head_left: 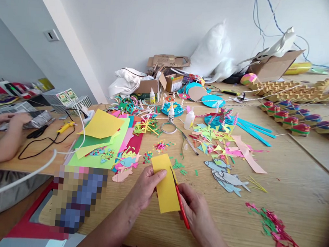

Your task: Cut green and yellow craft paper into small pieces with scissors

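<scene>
My left hand [146, 186] grips a strip of yellow paper [167, 195] by its left edge, thumb on top. In my right hand [195, 207] are red-handled scissors [182, 206], their dark blades lying along the paper's right edge near its top. Whether the blades are parted is hard to make out. Beyond the paper lie small green paper bits [178, 164] and a little heap of multicoloured confetti [161, 145]. Grey paper fish [225, 177] lie to the right, and pink and yellow paper fish [126, 162] to the left.
Stacked coloured sheets [102, 124] lie at left, beside a glue gun [65, 126] with a black cord. Glue bottles [189, 119], blue decorated discs [219, 118] and paper scraps [217, 137] fill the middle. Egg trays [288, 90] stand back right. Another person's arms [4, 136] are at far left.
</scene>
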A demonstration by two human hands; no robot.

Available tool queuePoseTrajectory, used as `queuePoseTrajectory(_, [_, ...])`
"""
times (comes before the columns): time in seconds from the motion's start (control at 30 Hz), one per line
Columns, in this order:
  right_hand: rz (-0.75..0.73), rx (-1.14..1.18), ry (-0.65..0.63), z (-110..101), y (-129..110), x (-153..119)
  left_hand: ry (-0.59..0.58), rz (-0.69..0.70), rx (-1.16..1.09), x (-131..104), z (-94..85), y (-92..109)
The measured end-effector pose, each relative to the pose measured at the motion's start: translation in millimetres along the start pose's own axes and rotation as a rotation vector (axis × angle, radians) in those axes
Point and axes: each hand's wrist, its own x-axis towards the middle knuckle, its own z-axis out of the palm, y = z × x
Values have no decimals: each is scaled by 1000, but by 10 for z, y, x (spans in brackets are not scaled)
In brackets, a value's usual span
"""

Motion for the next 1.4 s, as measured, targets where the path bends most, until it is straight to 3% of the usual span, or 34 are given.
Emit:
queuePoseTrajectory(0.3, [-4,-50,17,30,8,15,59,55,-28,21,1,62])
queuePoseTrajectory(0.47, [16,-17,-15,10,-20,9,21,40,-28,7,24,57])
queuePoseTrajectory(1.4, [21,-43,-17,22,47,-55,-39,-141,-149,-99,14,-129])
